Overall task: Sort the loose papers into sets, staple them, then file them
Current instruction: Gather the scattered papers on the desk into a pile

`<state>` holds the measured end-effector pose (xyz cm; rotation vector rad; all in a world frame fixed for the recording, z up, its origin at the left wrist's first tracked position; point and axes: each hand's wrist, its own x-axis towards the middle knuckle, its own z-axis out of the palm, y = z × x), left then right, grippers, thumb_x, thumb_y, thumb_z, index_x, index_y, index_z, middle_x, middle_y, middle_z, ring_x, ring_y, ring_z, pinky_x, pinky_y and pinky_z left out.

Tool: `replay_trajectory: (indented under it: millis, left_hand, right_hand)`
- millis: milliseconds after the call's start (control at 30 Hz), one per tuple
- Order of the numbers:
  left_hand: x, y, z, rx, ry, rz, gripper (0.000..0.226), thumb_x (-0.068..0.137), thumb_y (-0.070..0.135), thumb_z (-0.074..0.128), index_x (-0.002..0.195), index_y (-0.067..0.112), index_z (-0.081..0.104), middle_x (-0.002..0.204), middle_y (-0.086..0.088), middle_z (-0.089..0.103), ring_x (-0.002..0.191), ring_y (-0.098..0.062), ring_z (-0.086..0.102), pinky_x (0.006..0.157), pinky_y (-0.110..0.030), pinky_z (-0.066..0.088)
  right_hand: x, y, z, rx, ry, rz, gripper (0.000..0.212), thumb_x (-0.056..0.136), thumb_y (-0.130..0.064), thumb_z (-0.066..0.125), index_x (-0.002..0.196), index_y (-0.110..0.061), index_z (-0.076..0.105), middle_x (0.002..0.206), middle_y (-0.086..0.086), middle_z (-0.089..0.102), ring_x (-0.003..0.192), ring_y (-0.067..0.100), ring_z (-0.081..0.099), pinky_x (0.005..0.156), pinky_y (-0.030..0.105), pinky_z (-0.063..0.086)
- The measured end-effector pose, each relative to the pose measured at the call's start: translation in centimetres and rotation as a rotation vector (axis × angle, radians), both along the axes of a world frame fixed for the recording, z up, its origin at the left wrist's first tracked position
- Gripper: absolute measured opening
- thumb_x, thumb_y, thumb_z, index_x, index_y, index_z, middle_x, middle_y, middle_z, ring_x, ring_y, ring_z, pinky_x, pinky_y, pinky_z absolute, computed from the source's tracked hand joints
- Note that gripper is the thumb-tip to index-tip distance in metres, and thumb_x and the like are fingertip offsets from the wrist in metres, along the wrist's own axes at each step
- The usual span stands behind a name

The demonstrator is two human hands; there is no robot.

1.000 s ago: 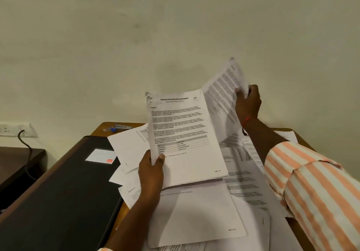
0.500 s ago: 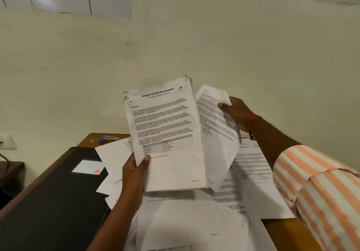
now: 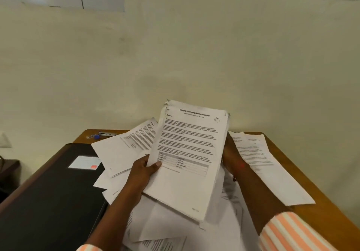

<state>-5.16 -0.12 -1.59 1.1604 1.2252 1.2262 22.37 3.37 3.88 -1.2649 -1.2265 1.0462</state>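
My left hand (image 3: 143, 169) grips the left edge of a thick stack of printed papers (image 3: 189, 159), thumb on the top page, which has a bold title and a small table. The stack is lifted and tilted above the desk. My right hand (image 3: 232, 156) holds the stack at its right edge from behind, with the fingers hidden by the pages. Loose papers (image 3: 175, 231) lie scattered under both hands. A black file (image 3: 48, 192) with a white label (image 3: 85, 162) lies at the left. A small metal stapler (image 3: 106, 133) sits at the desk's far left corner.
The wooden desk (image 3: 331, 208) stands against a pale wall. A long printed sheet (image 3: 263, 165) lies to the right of my right arm. Several more sheets (image 3: 124, 149) fan out to the left of the stack, over the file's edge.
My right hand has brought its single sheet in behind the stack, and that sheet no longer shows apart. The stack has dropped lower and shifted right.
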Motion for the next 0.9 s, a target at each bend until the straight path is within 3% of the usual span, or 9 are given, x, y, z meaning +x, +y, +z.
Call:
replay_trajectory:
  millis: [133, 233, 300, 433, 500, 567, 633, 733, 900]
  left_hand:
    - [0.3, 0.0, 0.0, 0.018, -0.125, 0.082, 0.019, 0.097, 0.015, 0.067, 0.112, 0.026, 0.070, 0.106, 0.005, 0.078, 0.096, -0.022, 0.075, 0.089, -0.042, 0.059]
    - [1.0, -0.2, 0.0, 0.059, -0.166, 0.111, 0.018, 0.097, 0.015, 0.067, 0.111, 0.026, 0.070, 0.105, 0.009, 0.078, 0.099, -0.020, 0.074, 0.090, -0.039, 0.058]
    - [1.7, -0.5, 0.0, 0.114, -0.120, 0.164, 0.017, 0.097, 0.016, 0.068, 0.104, 0.031, 0.069, 0.099, 0.016, 0.077, 0.096, -0.015, 0.072, 0.088, -0.034, 0.058]
    - [2.2, -0.8, -0.4, 0.224, 0.086, 0.188, 0.025, 0.092, 0.019, 0.073, 0.108, 0.036, 0.062, 0.108, 0.016, 0.069, 0.103, -0.012, 0.066, 0.082, -0.027, 0.054]
    - [2.1, -0.9, -0.3, 0.252, 0.204, 0.138, 0.041, 0.090, 0.023, 0.076, 0.123, 0.038, 0.056, 0.111, 0.020, 0.067, 0.104, -0.006, 0.064, 0.083, -0.024, 0.053]
    - [1.7, -1.1, 0.2, 0.249, 0.311, 0.097, 0.051, 0.090, 0.032, 0.076, 0.132, 0.044, 0.049, 0.107, 0.028, 0.065, 0.099, 0.002, 0.064, 0.082, -0.021, 0.052]
    - [1.2, -1.0, 0.3, 0.225, 0.354, 0.089, 0.038, 0.091, 0.046, 0.071, 0.128, 0.043, 0.058, 0.104, 0.028, 0.069, 0.097, 0.001, 0.067, 0.087, -0.030, 0.057]
    - [0.5, -1.2, 0.9, 0.144, 0.104, 0.025, 0.034, 0.097, 0.050, 0.060, 0.121, 0.029, 0.072, 0.114, 0.011, 0.076, 0.106, -0.014, 0.072, 0.100, -0.049, 0.054]
    - [1.1, -1.7, 1.9, 0.014, -0.208, -0.028, 0.028, 0.104, 0.035, 0.053, 0.121, 0.019, 0.068, 0.113, -0.003, 0.077, 0.102, -0.026, 0.074, 0.098, -0.049, 0.055]
  right_hand:
    - [0.9, -3.1, -3.2, -0.046, -0.121, -0.167, 0.051, 0.089, -0.069, 0.056, 0.111, -0.025, 0.068, 0.110, -0.001, 0.073, 0.104, 0.017, 0.068, 0.097, 0.047, 0.053]
    - [-0.4, -6.6, -3.6, -0.077, 0.398, 0.186, 0.055, 0.098, -0.065, 0.043, 0.134, -0.028, 0.062, 0.132, 0.007, 0.067, 0.125, 0.028, 0.062, 0.111, 0.053, 0.042]
    - [-1.2, -8.2, -2.6, -0.033, 0.529, 0.261, 0.052, 0.102, -0.054, 0.039, 0.142, -0.025, 0.054, 0.137, 0.003, 0.064, 0.129, 0.023, 0.059, 0.110, 0.046, 0.045]
    - [-1.3, -8.2, -2.9, 0.177, 0.091, 0.003, 0.041, 0.091, -0.027, 0.068, 0.130, -0.032, 0.054, 0.123, -0.014, 0.070, 0.114, 0.004, 0.065, 0.091, 0.025, 0.056]
    - [-1.2, -7.7, -3.6, 0.181, 0.014, -0.073, 0.046, 0.091, -0.012, 0.072, 0.126, -0.034, 0.053, 0.119, -0.017, 0.069, 0.107, -0.005, 0.064, 0.084, 0.016, 0.054]
    - [-1.2, -7.4, -4.2, 0.162, -0.013, -0.091, 0.049, 0.093, -0.005, 0.068, 0.129, -0.033, 0.052, 0.121, -0.020, 0.067, 0.107, -0.009, 0.062, 0.093, 0.019, 0.050]
    - [-1.0, -6.9, -4.8, 0.125, 0.009, -0.055, 0.052, 0.094, 0.000, 0.064, 0.136, -0.028, 0.051, 0.126, -0.014, 0.067, 0.114, -0.001, 0.063, 0.103, 0.030, 0.048]
    - [-0.9, -6.5, -5.5, 0.079, 0.164, 0.057, 0.057, 0.094, 0.012, 0.054, 0.142, -0.018, 0.049, 0.135, 0.001, 0.065, 0.127, 0.020, 0.059, 0.109, 0.040, 0.046]
    - [-1.8, -6.5, -5.9, 0.082, 0.307, 0.213, 0.061, 0.086, 0.003, 0.059, 0.144, -0.011, 0.045, 0.139, 0.012, 0.061, 0.131, 0.031, 0.056, 0.111, 0.046, 0.042]
